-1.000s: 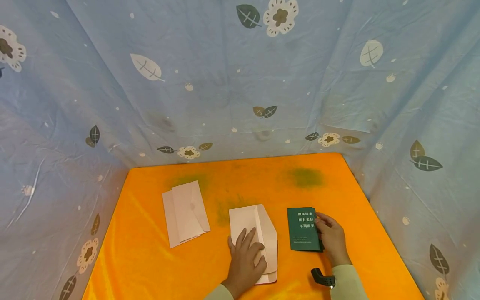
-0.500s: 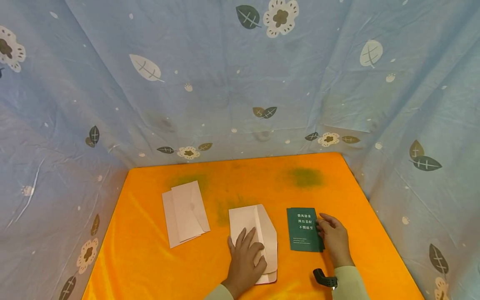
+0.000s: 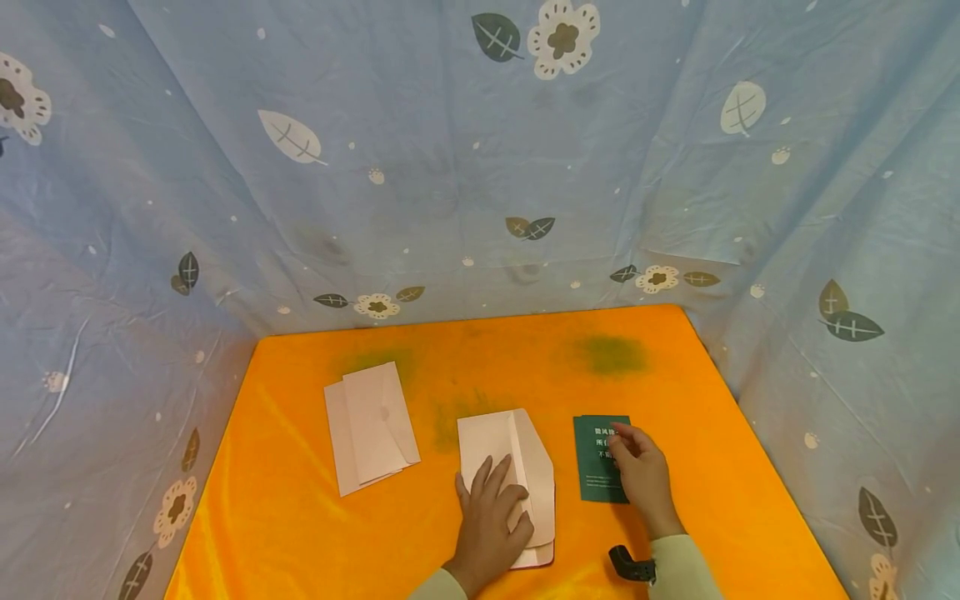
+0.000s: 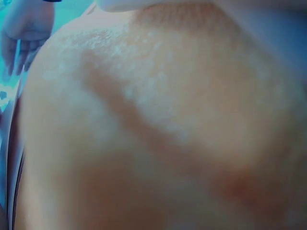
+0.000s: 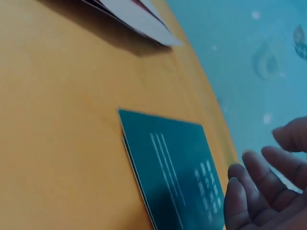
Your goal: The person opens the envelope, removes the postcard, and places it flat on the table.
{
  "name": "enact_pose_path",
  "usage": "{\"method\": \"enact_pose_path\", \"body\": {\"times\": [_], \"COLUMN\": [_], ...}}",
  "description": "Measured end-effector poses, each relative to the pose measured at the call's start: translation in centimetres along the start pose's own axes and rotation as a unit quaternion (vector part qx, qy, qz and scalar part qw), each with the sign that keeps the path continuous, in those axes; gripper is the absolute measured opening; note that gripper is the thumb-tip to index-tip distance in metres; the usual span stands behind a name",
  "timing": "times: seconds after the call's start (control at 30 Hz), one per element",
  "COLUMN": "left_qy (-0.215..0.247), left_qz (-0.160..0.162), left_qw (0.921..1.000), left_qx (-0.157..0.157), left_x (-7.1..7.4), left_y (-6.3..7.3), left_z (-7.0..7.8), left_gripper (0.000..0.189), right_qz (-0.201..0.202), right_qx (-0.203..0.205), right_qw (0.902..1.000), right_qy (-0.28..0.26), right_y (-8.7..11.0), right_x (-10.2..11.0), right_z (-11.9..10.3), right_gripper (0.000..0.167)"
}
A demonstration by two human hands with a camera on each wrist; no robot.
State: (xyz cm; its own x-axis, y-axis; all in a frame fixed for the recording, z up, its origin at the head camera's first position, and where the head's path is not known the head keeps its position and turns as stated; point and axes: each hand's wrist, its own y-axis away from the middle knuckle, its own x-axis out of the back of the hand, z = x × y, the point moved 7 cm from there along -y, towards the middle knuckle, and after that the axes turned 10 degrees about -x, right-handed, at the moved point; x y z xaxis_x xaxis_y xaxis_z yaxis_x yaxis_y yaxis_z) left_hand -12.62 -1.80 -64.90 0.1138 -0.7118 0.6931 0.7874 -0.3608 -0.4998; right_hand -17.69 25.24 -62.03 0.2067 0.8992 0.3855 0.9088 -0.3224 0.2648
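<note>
My left hand (image 3: pixel 491 525) rests with spread fingers on a pale pink envelope (image 3: pixel 483 433), whose flap lies unfolded on the right. To its right lies a small stack of dark green cards (image 3: pixel 596 483) with white printed characters. Above the stack's right side is my right hand (image 3: pixel 647 483), covering part of the print. In the right wrist view its loosely bent fingers (image 5: pixel 268 175) hold nothing and stand beside the top card (image 5: pixel 163 148). Blurred skin of the left hand (image 4: pixel 158 120) fills most of the left wrist view, so its fingers are hidden there.
Two more pale pink envelopes (image 3: pixel 378 425) overlap at the left of the orange cloth-covered table (image 3: pixel 480 358). A blue patterned curtain (image 3: pixel 420 183) surrounds the table's back and sides. A black strap-like piece (image 3: pixel 632 567) sits at the right wrist.
The top green card was shifted slightly right onto the stack's edge. My right hand has left the stack's right edge and moved left over the cards. The left hand has stayed still.
</note>
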Motion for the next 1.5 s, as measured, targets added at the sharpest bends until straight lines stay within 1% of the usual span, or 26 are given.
{"method": "enact_pose_path", "body": {"times": [0.1,0.2,0.27,0.37,0.53,0.63,0.7,0.8,0.87,0.9,1.03,1.13,1.37,1.5], "left_qy": [-0.001,-0.001,-0.002,-0.007,-0.016,-0.019,-0.021,-0.023,-0.023,-0.022,-0.021,-0.025,-0.050,-0.057], "left_qz": [0.000,0.002,0.002,0.002,-0.001,-0.005,-0.008,-0.011,-0.012,-0.012,-0.018,-0.025,-0.031,-0.030], "left_qw": [1.0000,1.0000,1.0000,0.9999,0.9998,0.9998,0.9997,0.9997,0.9996,0.9996,0.9996,0.9994,0.9982,0.9978], "left_qx": [0.000,-0.004,-0.006,-0.009,-0.010,-0.010,-0.009,-0.007,-0.007,-0.007,-0.005,-0.002,-0.009,-0.012], "left_x": [0.0,0.0,0.0,0.0,0.0,-0.1,-0.1,-0.1,-0.1,0.0,-0.1,-0.2,-0.5,-0.4], "left_y": [0.0,0.0,-0.1,-0.1,-0.2,-0.2,-0.2,-0.2,-0.2,-0.2,-0.2,-0.2,0.1,0.2], "left_z": [0.0,0.0,0.0,0.1,0.1,0.1,0.1,0.2,0.2,0.2,0.2,0.1,0.1,0.0], "left_gripper": [0.015,0.016,0.016,0.016,0.017,0.017,0.017,0.016,0.016,0.016,0.016,0.016,0.015,0.017], "right_qz": [0.001,-0.006,-0.014,-0.037,-0.082,-0.104,-0.118,-0.133,-0.136,-0.136,-0.136,-0.137,-0.128,-0.126], "right_qx": [0.066,0.142,0.189,0.243,0.309,0.336,0.339,0.332,0.326,0.322,0.312,0.305,0.307,0.311], "right_qw": [0.9972,0.9872,0.9762,0.9585,0.9279,0.9109,0.9047,0.9001,0.8956,0.8926,0.8751,0.8677,0.8613,0.8612], "right_qy": [0.036,0.072,0.105,0.144,0.192,0.217,0.229,0.249,0.270,0.284,0.344,0.368,0.384,0.382], "right_y": [0.8,1.7,2.3,3.1,4.5,5.2,5.4,5.6,5.6,5.6,5.7,5.9,6.2,6.3], "right_x": [-1.2,-2.6,-3.7,-5.4,-7.7,-8.7,-9.1,-9.6,-10.0,-10.2,-10.9,-11.4,-11.6,-11.6], "right_z": [-1.0,-1.9,-2.3,-2.6,-2.5,-2.1,-1.8,-1.1,-0.6,-0.4,0.4,0.8,1.0,1.0], "right_gripper": [0.037,0.033,0.033,0.034,0.041,0.042,0.043,0.044,0.048,0.049,0.056,0.057,0.057,0.058]}}
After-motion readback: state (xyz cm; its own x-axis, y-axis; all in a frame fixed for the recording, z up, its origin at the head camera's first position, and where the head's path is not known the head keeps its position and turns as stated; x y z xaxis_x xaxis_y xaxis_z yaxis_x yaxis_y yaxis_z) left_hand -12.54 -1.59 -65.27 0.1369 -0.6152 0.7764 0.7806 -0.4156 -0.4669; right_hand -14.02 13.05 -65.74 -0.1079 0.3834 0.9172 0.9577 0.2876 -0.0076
